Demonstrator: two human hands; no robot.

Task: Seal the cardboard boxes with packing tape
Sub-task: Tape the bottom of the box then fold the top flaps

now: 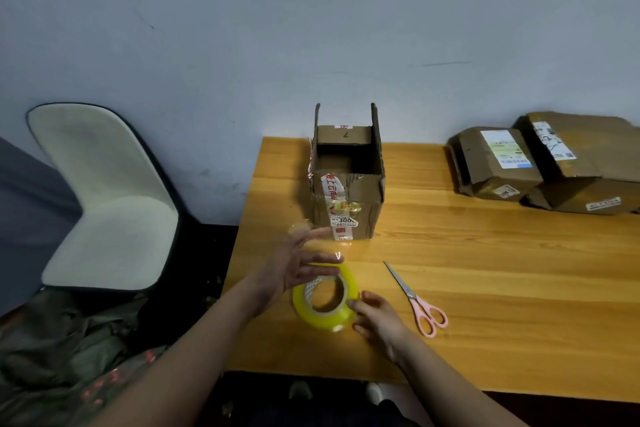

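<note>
A pale blue-grey wall (242, 28) with dark scuff marks forms the rear of the room. A wooden table (502, 288) with orange-toned grain stands against it. A cream-cushioned chair (107, 198) with a dark frame stands to the table's left.

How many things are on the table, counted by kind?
Cardboard boxes: 3, one open and two closed
Tape roll: 1
Scissors: 1
Total: 5
</note>
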